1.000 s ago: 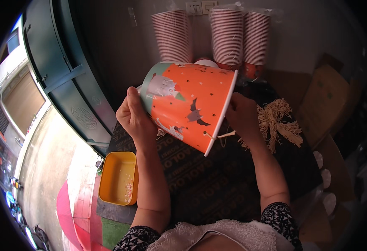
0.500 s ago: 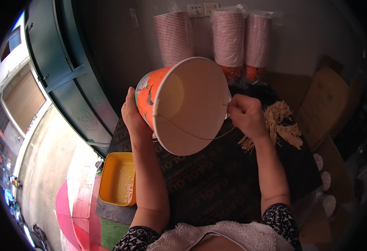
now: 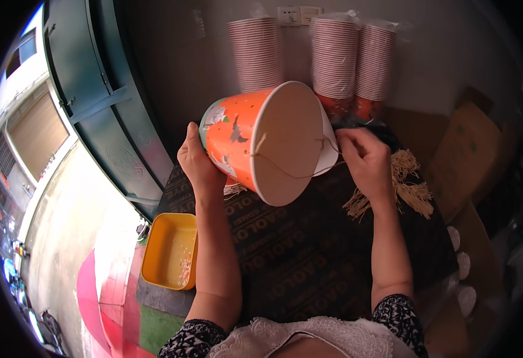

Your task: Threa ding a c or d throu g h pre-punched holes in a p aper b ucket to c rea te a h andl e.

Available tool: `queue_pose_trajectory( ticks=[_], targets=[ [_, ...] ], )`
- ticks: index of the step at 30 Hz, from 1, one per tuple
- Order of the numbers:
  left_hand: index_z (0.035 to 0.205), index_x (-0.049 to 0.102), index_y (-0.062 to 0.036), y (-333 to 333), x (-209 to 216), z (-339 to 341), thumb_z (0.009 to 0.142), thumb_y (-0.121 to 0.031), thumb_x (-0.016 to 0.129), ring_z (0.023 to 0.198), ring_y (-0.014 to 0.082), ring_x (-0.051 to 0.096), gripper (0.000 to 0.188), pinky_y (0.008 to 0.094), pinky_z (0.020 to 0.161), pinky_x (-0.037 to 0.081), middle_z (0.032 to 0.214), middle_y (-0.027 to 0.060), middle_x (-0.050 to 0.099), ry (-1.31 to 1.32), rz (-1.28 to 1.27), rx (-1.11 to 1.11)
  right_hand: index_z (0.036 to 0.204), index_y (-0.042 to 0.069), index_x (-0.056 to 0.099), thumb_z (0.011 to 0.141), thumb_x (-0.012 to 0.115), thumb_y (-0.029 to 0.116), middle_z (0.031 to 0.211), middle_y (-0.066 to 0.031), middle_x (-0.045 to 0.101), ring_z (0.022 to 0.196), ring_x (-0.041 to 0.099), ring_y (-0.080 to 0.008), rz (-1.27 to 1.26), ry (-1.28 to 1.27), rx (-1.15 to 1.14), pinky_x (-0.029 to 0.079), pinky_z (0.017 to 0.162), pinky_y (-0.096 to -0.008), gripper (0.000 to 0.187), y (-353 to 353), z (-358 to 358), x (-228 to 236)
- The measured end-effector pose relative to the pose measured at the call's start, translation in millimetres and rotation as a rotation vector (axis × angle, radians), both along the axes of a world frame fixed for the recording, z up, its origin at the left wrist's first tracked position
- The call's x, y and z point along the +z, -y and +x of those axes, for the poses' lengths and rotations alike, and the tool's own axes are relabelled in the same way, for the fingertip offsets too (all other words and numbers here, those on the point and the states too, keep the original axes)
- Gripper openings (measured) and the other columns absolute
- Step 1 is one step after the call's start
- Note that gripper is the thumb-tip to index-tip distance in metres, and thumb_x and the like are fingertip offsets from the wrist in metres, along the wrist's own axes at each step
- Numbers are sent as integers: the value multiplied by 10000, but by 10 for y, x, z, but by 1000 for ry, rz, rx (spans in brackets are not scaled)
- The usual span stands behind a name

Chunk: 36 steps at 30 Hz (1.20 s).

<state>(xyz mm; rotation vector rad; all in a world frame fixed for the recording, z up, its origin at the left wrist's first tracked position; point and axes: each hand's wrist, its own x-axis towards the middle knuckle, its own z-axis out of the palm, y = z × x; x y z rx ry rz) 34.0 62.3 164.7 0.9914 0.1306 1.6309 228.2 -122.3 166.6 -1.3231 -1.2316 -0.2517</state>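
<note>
An orange paper bucket [image 3: 234, 140] with a grey bat print and a white inside lies tipped on its side in the air, its mouth turned to the right and toward me. My left hand [image 3: 201, 164] supports it from the left, fingers wrapped behind its wall. A thin tan string [image 3: 297, 177] hangs across the mouth, with a knot at the near rim and its other part through the far wall. By the right rim, my right hand [image 3: 366, 158] pinches the string with fingers closed. Another white-lined paper piece [image 3: 328, 146] shows behind the bucket, mostly hidden.
A bundle of tan strings [image 3: 409, 186] lies right of my right hand on the dark printed table [image 3: 297, 262]. Wrapped stacks of paper buckets [image 3: 334, 56] stand at the back wall. A yellow bin [image 3: 164, 253] with small bits sits at left. Cardboard [image 3: 464, 155] leans at right.
The bucket has turned so that more of its orange side shows. My right hand has moved right, away from the rim, with the string. My view has shifted slightly.
</note>
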Motion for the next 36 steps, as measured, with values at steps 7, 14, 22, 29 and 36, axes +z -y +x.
queue_pose_trajectory(
  ticks=[7, 14, 22, 29, 36],
  targets=[
    [711, 600, -20, -19, -72, 51, 1005, -260, 499, 529, 31, 493, 393, 201, 484, 393, 654, 0, 616, -52, 95, 85, 999, -25, 648, 848, 640, 53, 1040, -108, 602, 945, 592, -216, 102, 142, 126, 496, 759, -307, 170, 89, -315, 100],
    [739, 645, 14, 125, -58, 124, 1010, -267, 497, 552, -2, 421, 418, 186, 491, 336, 623, -50, 558, -158, 220, 187, 983, -23, 630, 883, 662, 182, 976, -92, 625, 977, 586, -218, 110, 84, 446, 468, 841, -315, 230, 105, -493, 92],
    [634, 579, -11, 147, -82, 168, 1010, -265, 504, 526, -6, 329, 459, 205, 457, 257, 567, -78, 469, -207, 271, 250, 779, -3, 519, 855, 641, 16, 751, -72, 542, 682, 536, -167, 112, 36, 343, 439, 619, -289, 145, 116, -506, 32],
    [729, 523, -9, 315, 131, 4, 995, -214, 528, 631, 13, 370, 336, 187, 546, 333, 661, -71, 449, -437, 384, 328, 801, 6, 482, 871, 585, -20, 762, -30, 504, 713, 457, -89, 185, 238, 221, 387, 655, -225, 127, 107, -430, 73],
    [954, 536, 15, 585, 323, -270, 928, -117, 601, 736, 43, 488, 149, 206, 659, 429, 828, -3, 545, -570, 446, 4, 816, -5, 505, 901, 569, 18, 762, 14, 498, 670, 419, -33, 150, -24, 313, 368, 609, -198, 108, 143, -326, 52]
  ],
)
